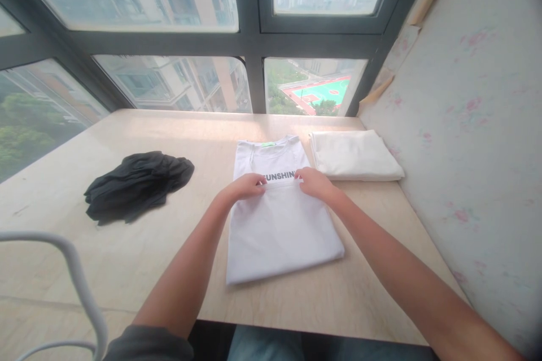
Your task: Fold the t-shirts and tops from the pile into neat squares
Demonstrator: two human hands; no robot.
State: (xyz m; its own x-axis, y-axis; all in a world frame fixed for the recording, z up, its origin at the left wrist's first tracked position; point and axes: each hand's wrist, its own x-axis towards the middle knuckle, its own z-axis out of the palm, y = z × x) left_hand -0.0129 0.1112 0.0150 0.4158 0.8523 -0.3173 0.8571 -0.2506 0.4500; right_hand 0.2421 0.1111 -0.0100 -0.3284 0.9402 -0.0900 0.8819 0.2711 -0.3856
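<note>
A white T-shirt [283, 231] lies folded on the wooden surface in front of me, its lower part turned up over the chest. Dark lettering reading "SUNSHIN" shows just above the folded edge, and a green label sits inside the neckline. My left hand [248, 186] pinches the left part of that folded edge between thumb and fingers. On the right part of the same edge, my right hand [315, 183] has a similar pinch, covering the end of the lettering.
A crumpled black cloth [139, 186] lies to the left. Behind and right of the shirt rests a folded white cloth [355, 155], near the flowered wall [474, 141]. A pale curved tube [76, 271] stands at the near left. Window frames [254, 42] border the far edge.
</note>
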